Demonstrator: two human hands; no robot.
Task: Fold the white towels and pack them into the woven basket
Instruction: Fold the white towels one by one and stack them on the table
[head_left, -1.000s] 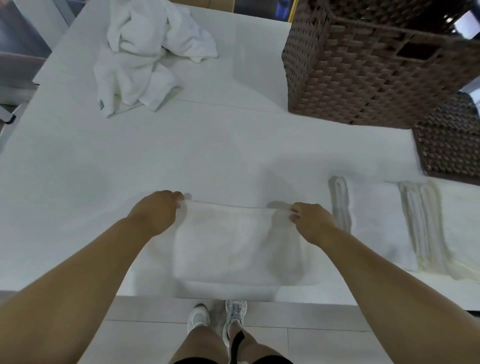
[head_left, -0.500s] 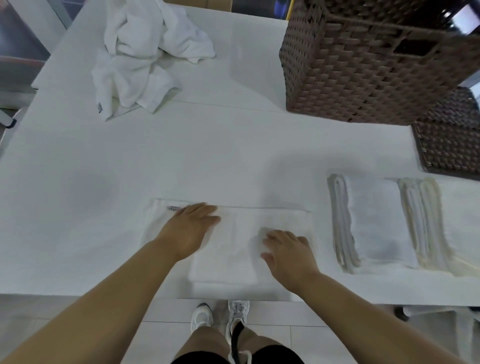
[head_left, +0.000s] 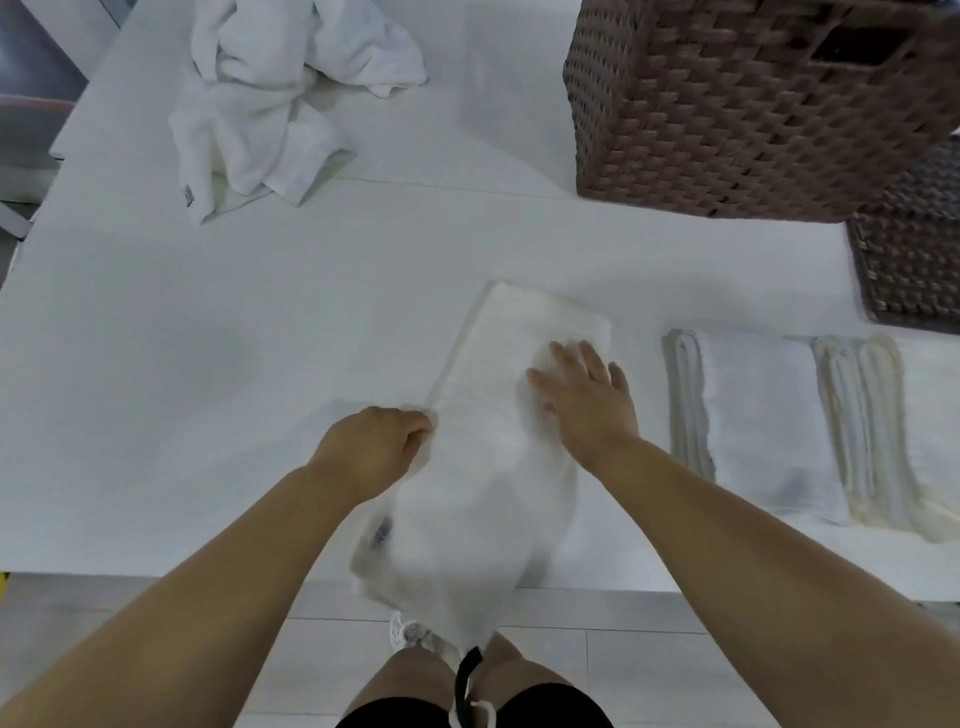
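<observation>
White towel (head_left: 498, 415) half-folded, near end blurred, overhanging table (head_left: 208, 364) edge.

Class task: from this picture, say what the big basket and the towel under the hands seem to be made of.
Basket: brown woven strips in a checked weave, matte, probably rattan or plastic wicker. Towel: soft white cloth, likely cotton terry; it drapes limply over the table edge.

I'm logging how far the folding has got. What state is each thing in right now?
towel being folded: partly folded, near end hanging off the table edge
left hand: curled grip on the towel's left edge
right hand: flat, fingers spread, pressing the towel
folded towels: two stacks lying side by side on the table
unfolded towels: crumpled heap
woven basket: upright, inside not visible
</observation>
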